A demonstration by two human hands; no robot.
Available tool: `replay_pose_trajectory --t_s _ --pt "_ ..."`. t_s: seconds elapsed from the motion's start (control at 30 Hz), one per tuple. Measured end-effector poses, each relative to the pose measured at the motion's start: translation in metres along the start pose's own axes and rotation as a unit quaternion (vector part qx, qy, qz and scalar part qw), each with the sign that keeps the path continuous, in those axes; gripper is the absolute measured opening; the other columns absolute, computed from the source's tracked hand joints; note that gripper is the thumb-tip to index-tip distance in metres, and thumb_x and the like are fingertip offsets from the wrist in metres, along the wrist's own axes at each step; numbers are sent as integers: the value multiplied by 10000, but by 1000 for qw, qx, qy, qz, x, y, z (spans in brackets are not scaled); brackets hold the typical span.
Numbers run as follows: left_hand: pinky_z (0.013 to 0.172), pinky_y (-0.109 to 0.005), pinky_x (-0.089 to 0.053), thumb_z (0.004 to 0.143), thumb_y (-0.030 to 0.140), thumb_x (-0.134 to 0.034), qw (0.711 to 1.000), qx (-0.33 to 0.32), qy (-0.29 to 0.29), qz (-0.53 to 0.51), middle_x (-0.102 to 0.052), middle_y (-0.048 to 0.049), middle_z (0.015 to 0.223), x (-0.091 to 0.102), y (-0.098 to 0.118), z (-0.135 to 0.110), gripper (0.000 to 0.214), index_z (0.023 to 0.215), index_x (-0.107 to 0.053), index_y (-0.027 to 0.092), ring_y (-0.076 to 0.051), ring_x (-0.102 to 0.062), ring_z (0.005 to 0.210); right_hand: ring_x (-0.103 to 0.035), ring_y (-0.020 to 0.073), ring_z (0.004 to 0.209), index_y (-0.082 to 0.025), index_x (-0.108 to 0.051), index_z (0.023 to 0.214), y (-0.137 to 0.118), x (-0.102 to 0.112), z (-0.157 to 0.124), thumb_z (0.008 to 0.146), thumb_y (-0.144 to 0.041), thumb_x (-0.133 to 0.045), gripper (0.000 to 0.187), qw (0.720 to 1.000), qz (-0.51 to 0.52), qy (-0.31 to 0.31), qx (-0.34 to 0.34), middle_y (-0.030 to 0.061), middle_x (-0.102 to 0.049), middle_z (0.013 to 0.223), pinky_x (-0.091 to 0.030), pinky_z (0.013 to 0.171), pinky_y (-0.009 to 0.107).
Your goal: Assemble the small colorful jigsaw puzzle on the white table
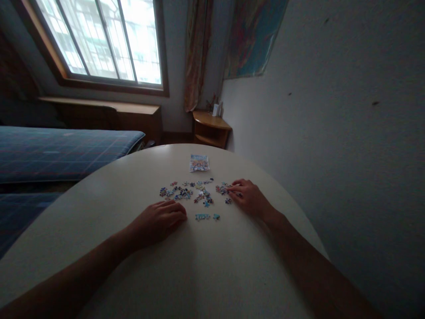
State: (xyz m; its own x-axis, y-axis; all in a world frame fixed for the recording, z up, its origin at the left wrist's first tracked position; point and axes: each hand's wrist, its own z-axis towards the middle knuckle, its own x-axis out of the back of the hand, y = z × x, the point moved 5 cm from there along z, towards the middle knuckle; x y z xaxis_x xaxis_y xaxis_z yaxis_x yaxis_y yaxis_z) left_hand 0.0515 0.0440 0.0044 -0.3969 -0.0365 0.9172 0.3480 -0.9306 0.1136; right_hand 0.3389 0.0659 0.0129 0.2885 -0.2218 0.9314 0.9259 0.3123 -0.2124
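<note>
My left hand (162,220) rests on the white table just in front of a loose heap of jigsaw puzzle pieces (182,193), palm down with its fingers loosely bent and nothing visible in them. At the right, my right hand (249,197) reaches its outstretched fingers onto a smaller cluster of puzzle pieces (222,188), touching the edge of it. Another pile of pieces (203,196) lies between the hands. Nearer to me are a short joined strip of light-blue pieces (202,217) and a separate light-blue piece (216,217).
A small picture sheet or packet (199,163) lies beyond the pieces on the round table (139,274). The wall (332,146) runs close along the right. A blue plaid mattress (66,150) is at the left, and a wooden corner shelf (212,120) stands behind the table.
</note>
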Motion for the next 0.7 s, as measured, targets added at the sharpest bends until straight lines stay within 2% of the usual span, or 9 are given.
replay_pose_trajectory --t_s 0.13,0.3,0.4,0.53,0.6,0.7 --pt "782 -322 -520 1000 188 -464 1000 -4 3 4 -689 -26 1036 1 1 -1 156 993 -618 208 -180 -640 900 -571 258 1114 -325 -737 1107 -7 -5 0 928 -333 -595 228 999 11 -13 30 70 -641 1232 -441 959 452" --pt "770 -314 -526 994 183 -473 1000 0 -1 2 -690 -28 1030 2 2 0 155 984 -626 202 -179 -641 898 -578 263 1104 -258 -753 925 -11 0 0 894 -321 -636 137 1000 5 -5 26 67 -660 1207 -429 952 457" --pt "781 -314 -529 991 178 -476 1000 -1 6 3 -692 -28 1028 3 2 1 158 987 -632 203 -175 -642 897 -556 261 1166 -256 -716 1087 -12 -2 1 922 -366 -591 234 1000 13 -4 17 72 -649 1255 -412 994 453" --pt "774 -309 -534 988 184 -482 1000 0 8 -1 -694 -29 1018 4 3 1 157 976 -637 204 -173 -643 889 -448 282 1327 -214 -532 1387 -8 -12 2 954 -444 -510 491 999 22 -25 -4 106 -547 1422 -335 1095 482" --pt "771 -312 -537 987 183 -479 1000 1 7 -2 -695 -34 1018 5 3 2 163 978 -642 202 -174 -642 883 -408 294 1370 -181 -463 1444 -5 -17 3 962 -464 -480 559 998 30 -48 -13 125 -503 1466 -308 1120 492" --pt "784 -315 -536 990 183 -475 1000 2 2 -8 -697 -36 1028 5 4 1 171 985 -645 204 -176 -643 901 -412 297 1375 -171 -457 1448 -2 -20 4 957 -473 -474 576 998 44 -53 -8 135 -504 1463 -305 1130 492"
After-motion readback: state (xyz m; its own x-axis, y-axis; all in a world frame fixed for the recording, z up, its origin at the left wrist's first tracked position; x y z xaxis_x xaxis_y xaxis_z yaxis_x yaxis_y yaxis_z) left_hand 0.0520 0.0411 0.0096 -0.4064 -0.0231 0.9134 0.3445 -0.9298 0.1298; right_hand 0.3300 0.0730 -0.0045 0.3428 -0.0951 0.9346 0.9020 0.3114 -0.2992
